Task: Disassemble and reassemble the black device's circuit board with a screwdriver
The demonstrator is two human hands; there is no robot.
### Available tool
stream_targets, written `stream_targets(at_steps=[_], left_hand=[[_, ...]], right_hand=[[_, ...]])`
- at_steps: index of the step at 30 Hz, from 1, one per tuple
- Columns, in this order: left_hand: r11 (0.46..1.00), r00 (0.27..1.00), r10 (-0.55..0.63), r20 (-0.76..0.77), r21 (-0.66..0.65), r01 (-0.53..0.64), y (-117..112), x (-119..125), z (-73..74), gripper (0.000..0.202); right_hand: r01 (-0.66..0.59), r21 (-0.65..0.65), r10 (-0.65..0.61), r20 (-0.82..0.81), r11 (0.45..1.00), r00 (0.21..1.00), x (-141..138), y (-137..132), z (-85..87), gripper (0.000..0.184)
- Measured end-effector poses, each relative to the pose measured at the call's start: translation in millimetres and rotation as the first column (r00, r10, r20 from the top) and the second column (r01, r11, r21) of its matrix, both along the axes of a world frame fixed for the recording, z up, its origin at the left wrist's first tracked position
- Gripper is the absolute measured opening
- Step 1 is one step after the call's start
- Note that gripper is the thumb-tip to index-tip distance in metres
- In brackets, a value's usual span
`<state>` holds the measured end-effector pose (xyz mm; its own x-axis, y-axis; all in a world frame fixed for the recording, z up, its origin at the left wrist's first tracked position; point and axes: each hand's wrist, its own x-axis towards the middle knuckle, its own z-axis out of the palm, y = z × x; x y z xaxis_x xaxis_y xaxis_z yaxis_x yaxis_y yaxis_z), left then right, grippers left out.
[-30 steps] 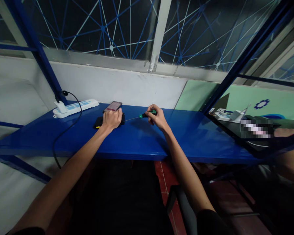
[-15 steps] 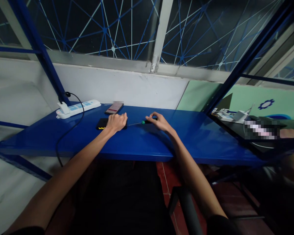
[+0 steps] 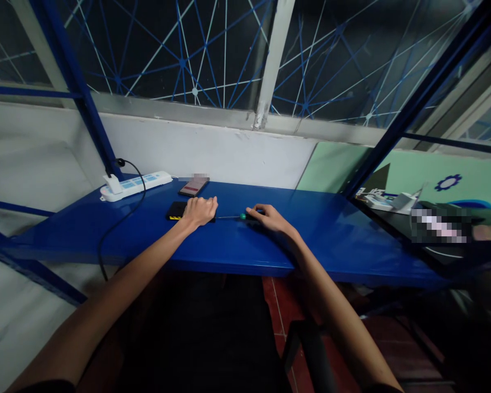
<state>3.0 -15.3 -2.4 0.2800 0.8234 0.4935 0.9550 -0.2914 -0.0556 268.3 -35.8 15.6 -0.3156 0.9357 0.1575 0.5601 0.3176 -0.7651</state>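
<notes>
My left hand [image 3: 200,210] is closed over a flat black box [image 3: 175,209] with a yellow-and-black striped edge, pressing it to the blue table. Most of the box's right part is hidden beneath that hand. In my right hand [image 3: 270,217] is a screwdriver [image 3: 243,216] with a green-and-black handle, held between thumb and fingers. Its thin shaft points left, lying almost level, and the tip reaches the box's right end beside my left hand. Whether the tip sits in a screw or slot is too small to tell.
A phone [image 3: 193,185] lies behind the box. Back left, a white power strip [image 3: 137,185] has a plug and a black cable [image 3: 118,229] hanging over the blue table's [image 3: 237,251] front edge. Blue posts flank the table. At right, another person's hand [image 3: 489,232] is near dark equipment.
My right hand has lowered and its fingers lie flatter along the handle, so the screwdriver is more level. My left hand stays on the box. The view has shifted slightly.
</notes>
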Motion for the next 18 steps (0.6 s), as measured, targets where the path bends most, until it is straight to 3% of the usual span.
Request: stream_targets(at_steps=[5, 8, 14, 18], left_hand=[[1.000, 0.999, -0.027, 0.021, -0.005, 0.027, -0.9, -1.1, 0.2, 0.060], [0.999, 0.999, -0.034, 0.036, -0.006, 0.034, -0.1, -1.7, -0.8, 0.061], [0.999, 0.999, -0.032, 0.038, -0.003, 0.032, 0.9, -2.2, -2.3, 0.061], [0.999, 1.000, -0.020, 0.024, -0.028, 0.021, -1.6, -0.8, 0.8, 0.062]], right_hand=[[-0.029, -0.089, 0.021, -0.088, 0.996, 0.996, -0.2, -3.4, 2.2, 0.042], [-0.010, -0.125, 0.002, -0.063, 0.992, 0.998, -0.4, -5.1, 5.5, 0.040], [0.007, 0.006, -0.007, 0.053, 1.000, 0.999, -1.9, -5.9, 6.4, 0.060], [0.001, -0.015, -0.001, -0.034, 1.000, 0.999, -2.1, -5.9, 5.5, 0.046]])
